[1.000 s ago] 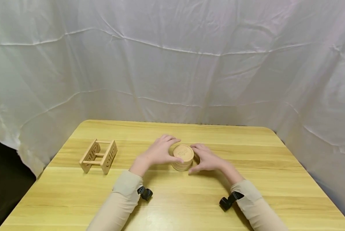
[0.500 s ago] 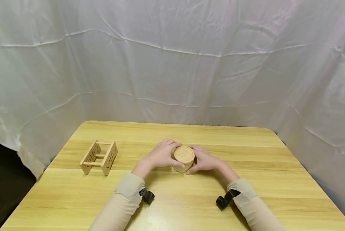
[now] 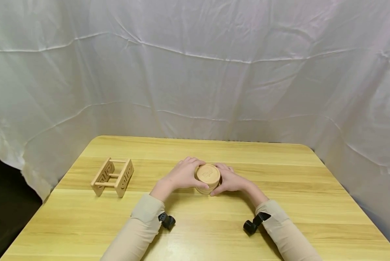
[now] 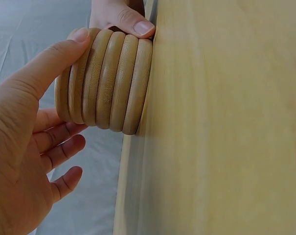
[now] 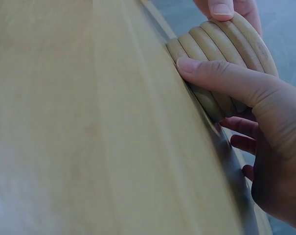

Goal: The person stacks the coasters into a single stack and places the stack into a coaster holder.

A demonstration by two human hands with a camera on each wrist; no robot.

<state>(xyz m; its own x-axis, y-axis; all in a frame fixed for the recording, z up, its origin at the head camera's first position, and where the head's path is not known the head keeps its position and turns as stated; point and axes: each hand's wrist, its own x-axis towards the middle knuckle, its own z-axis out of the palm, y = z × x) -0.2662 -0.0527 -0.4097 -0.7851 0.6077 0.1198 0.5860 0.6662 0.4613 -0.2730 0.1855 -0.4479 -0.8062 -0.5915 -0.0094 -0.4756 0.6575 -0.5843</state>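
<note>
A stack of several round wooden coasters [image 3: 208, 174] stands on the table, its top one carrying an engraved mark. My left hand [image 3: 183, 175] grips the upper coasters from the left; in the left wrist view its thumb [image 4: 59, 56] lies across their edges, with the fingers behind. From the right, my right hand [image 3: 231, 181] holds the lower part of the stack, thumb [image 5: 216, 73] low on the near side in the right wrist view. The far side of the stack is hidden from the wrist cameras.
A wooden rack [image 3: 125, 177] with carved side panels and dowel bars stands at the left of the wood-grain table [image 3: 201, 235]. A pale curtain [image 3: 195, 83] hangs behind the table. Black cameras sit on both wrists, such as the left camera [image 3: 167, 221].
Both hands have closed in on the coaster stack, the right moving slightly left, and now grasp it. Over the last half second they barely move. The rack stays put.
</note>
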